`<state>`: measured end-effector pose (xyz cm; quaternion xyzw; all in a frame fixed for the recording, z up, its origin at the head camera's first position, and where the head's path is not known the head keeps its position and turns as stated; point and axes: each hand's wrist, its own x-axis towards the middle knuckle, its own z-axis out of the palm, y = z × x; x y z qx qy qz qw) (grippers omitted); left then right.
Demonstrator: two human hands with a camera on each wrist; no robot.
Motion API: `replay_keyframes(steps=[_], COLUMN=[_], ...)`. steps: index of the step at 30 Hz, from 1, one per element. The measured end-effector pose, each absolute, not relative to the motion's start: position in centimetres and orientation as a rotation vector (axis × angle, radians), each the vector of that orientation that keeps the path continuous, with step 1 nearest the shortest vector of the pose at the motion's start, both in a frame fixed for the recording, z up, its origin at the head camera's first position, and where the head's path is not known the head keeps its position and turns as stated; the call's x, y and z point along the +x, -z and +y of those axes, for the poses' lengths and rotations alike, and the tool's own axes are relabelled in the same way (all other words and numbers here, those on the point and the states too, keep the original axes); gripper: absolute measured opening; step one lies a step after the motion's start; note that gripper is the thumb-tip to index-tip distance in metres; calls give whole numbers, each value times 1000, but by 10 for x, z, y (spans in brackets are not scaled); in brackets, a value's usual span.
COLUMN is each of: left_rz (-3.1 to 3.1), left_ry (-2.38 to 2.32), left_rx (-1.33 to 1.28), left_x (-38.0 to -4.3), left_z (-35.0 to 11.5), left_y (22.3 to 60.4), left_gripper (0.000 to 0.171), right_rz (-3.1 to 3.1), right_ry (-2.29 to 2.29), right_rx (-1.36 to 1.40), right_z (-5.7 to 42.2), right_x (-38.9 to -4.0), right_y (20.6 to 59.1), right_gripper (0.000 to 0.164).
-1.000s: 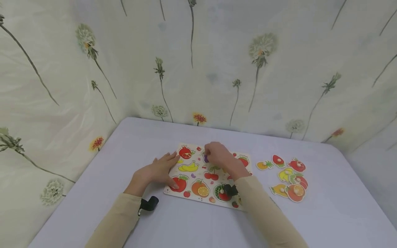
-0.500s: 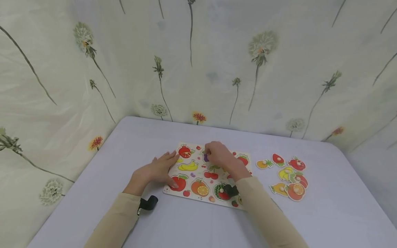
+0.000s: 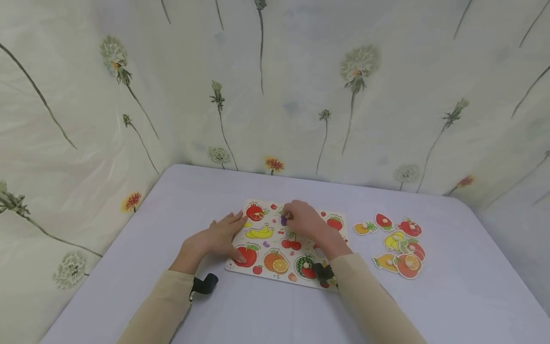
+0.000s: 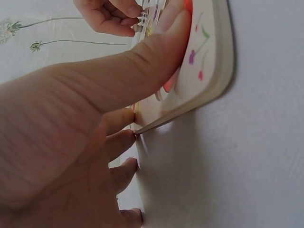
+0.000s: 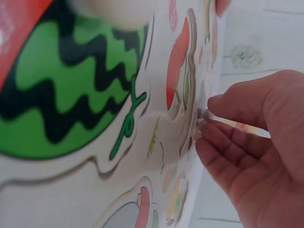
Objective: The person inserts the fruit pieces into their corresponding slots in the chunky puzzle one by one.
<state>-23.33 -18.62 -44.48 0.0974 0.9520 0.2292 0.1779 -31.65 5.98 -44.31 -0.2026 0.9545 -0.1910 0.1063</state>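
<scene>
A fruit puzzle board (image 3: 275, 242) lies flat on the table. My left hand (image 3: 218, 235) rests spread at its left edge, the thumb over the printed apple (image 3: 251, 256) and the other fingers along the side. In the left wrist view that thumb (image 4: 137, 66) presses on the board near its corner. Over the back row, my right hand (image 3: 307, 220) pinches the knob of a purple grape piece (image 3: 283, 220), mostly hidden by the fingers. Thumb and fingertips come together on that small knob in the right wrist view. A watermelon piece (image 3: 306, 266) with a knob sits on the board's front row.
To the right of the board lie several loose knobbed pieces: a pineapple (image 3: 364, 228), a strawberry (image 3: 383, 222), a pomegranate (image 3: 409, 227), bananas (image 3: 394, 241), a yellow fruit (image 3: 384, 262) and an orange (image 3: 408, 266), some overlapping. A flowered curtain (image 3: 296, 138) hangs behind the table.
The head view shifts slightly. Both hands keep their places, the left on the board's edge and the right at the grape piece.
</scene>
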Motion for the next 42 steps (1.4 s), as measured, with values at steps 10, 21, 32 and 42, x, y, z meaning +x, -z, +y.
replay_keyframes(steps=[10, 21, 32, 42], left_rz=[2698, 2692, 2692, 2691], left_ry=[-637, -613, -625, -631], left_rx=[280, 295, 292, 299], left_x=[-234, -237, -239, -238], left_z=[-187, -186, -192, -190], left_y=[448, 450, 459, 457], left_gripper=[108, 109, 109, 109], right_rz=[2795, 2821, 2746, 2749], right_ry=[646, 730, 854, 810], right_rx=[-605, -508, -474, -455], right_z=[64, 81, 88, 97], right_x=[-307, -292, -284, -282], right_y=[443, 451, 450, 443], right_gripper=[15, 21, 16, 17])
